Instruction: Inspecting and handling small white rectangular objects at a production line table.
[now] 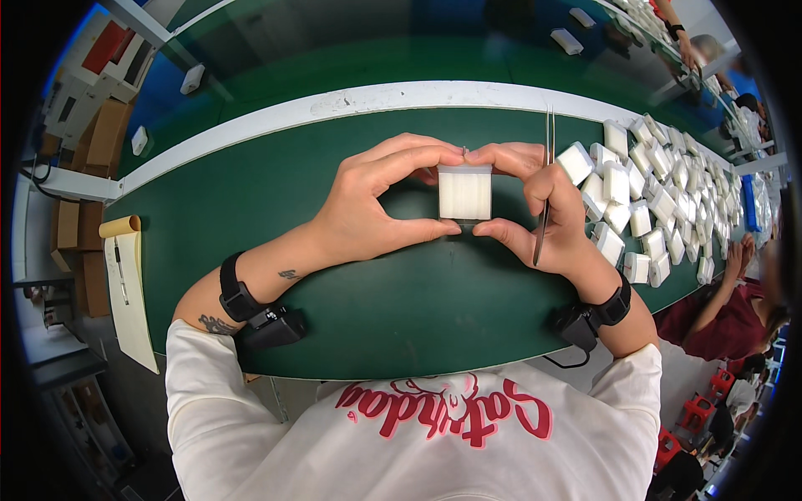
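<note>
Box (465,194), small, squarish and pale with a clear rim, is between the two hands in the middle of the green counter (401,309); whether its lower edge touches the surface is hard to tell from above. The left hand (359,199) has its grip pinching the box's left side, fingertips at the top edge and thumb at the bottom. The right hand (565,221) pinches the right side likewise, with metal tweezers (550,138) tucked in its fingers, tips pointing away. Similar white boxes (616,184) lie heaped to the right.
</note>
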### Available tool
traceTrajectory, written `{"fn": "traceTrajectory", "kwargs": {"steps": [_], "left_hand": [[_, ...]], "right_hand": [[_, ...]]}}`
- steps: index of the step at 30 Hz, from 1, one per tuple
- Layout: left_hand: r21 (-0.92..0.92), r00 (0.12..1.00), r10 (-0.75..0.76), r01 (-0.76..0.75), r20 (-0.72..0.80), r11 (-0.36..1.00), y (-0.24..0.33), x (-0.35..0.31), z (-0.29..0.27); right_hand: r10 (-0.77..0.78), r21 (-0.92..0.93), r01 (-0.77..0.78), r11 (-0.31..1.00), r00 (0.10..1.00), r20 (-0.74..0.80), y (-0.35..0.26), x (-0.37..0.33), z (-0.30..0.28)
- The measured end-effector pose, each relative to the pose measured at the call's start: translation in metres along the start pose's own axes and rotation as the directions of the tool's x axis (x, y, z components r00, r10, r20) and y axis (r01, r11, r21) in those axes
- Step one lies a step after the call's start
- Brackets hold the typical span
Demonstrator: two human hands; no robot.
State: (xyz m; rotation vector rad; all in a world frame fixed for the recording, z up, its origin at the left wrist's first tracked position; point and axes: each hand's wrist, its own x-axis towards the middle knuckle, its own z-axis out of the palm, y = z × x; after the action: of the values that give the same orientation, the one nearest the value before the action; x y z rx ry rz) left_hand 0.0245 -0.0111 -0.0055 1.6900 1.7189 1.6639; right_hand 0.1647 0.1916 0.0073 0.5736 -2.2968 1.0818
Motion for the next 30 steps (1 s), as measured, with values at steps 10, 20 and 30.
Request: {"fn": "traceTrajectory", "kwargs": {"steps": [10, 20, 30], "left_hand": [[-0.343, 0.946, -0.319, 0.318, 0.053, 0.884, 0.001, -0.003, 0.002], [-0.169, 0.949, -0.304, 0.314, 0.078, 0.934, 0.005, -0.005, 0.004], [0.049, 0.999, -0.003, 0.005, -0.053, 0.999, -0.004, -0.001, 0.004]], "right_hand": [[0.104, 0.189, -0.094, 0.977, 0.994, -0.043, 0.005, -0.002, 0.013], [0.453, 0.582, -0.335, 0.741, 0.889, -0.064, 0.0, -0.004, 0.018], [0.172, 0.274, -0.143, 0.951, 0.982, -0.084, 0.005, -0.002, 0.016]]}}
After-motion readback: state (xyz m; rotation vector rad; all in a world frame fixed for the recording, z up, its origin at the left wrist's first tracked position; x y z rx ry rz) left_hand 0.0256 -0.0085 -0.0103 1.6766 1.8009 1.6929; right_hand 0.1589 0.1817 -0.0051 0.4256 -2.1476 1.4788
